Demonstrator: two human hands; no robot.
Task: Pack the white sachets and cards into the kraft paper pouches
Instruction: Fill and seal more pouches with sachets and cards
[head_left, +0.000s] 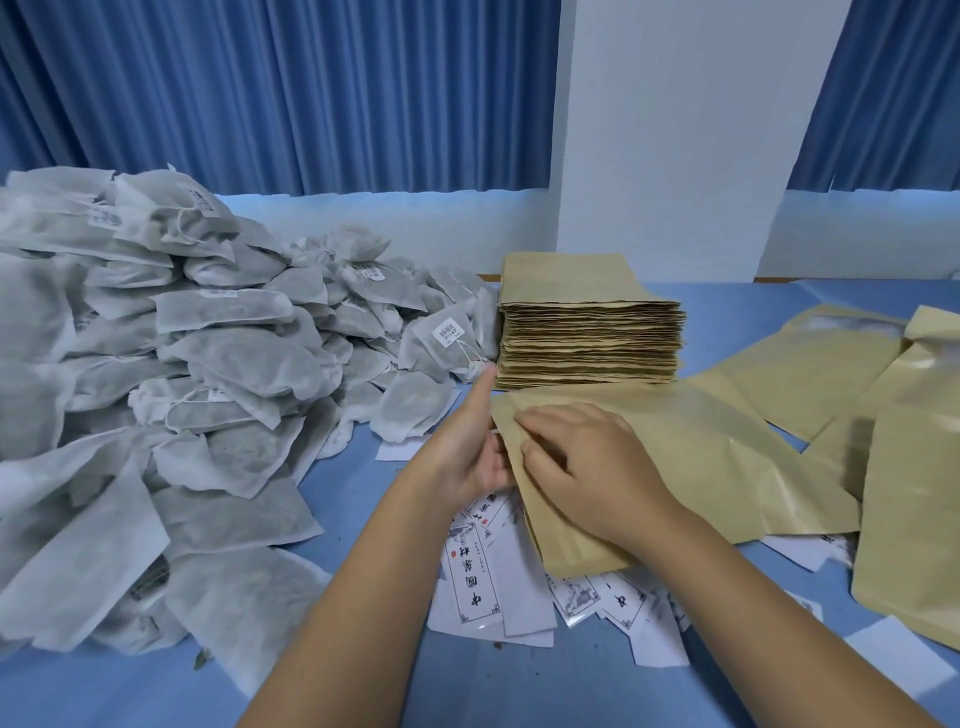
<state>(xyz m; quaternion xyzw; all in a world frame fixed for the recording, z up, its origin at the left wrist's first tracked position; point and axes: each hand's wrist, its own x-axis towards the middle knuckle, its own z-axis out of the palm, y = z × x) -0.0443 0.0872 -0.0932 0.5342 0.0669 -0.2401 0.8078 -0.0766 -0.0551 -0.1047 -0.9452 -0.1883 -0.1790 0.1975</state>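
- Head view: both hands work on one pouch (701, 467) that lies flat at the middle of the table (467, 686), with its mouth toward 9 o'clock.
- The left hand (467, 447) holds the pouch's mouth edge, thumb pointing up; its fingers are tucked under or inside the paper, and I cannot tell which.
- The right hand (582, 457) rests on top of the pouch, its fingers curled and pinching the upper layer near the mouth.
- My read is that the mouth is being parted. No sachet or card shows going in, so this pouch looks unfilled.
- At 9 o'clock a big heap of sachets (208, 338) fills that side of the table, so plenty remain unpacked.
- At 6 o'clock, partly under the pouch and the wrists, the cards (478, 587) lie scattered, many of them loose.
- At 12 o'clock, just beyond the hands, a tall stack (587, 332) of flat pouches waits unused.
- At 3 o'clock several loose pouches (909, 519) lie overlapping. Some look slightly puffed, but I cannot tell whether they are packed.
- Judging by the heap and the stack, the job is in its early part and most of it is left.
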